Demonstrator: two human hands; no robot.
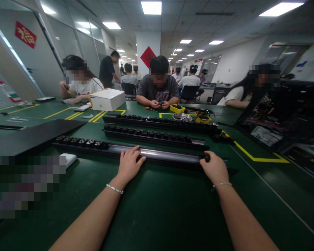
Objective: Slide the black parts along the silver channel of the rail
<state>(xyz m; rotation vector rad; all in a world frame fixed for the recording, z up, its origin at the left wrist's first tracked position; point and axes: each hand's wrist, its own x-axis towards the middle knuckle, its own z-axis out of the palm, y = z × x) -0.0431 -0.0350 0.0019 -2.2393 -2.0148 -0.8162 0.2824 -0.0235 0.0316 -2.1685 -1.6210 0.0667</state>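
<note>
Nearest rail (170, 155) lies crosswise on the desk (157, 209); left hand (129, 164) is laid flat mid-rail, grip apart, right hand (215, 168) is closed on its end. Seating step judged in hand; steady two-hand alignment is called for next.

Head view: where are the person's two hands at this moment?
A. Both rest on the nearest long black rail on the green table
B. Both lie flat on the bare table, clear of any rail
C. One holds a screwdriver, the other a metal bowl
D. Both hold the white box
A: the left hand lies on the nearest long black rail near its middle, and the right hand grips its right end.
</note>
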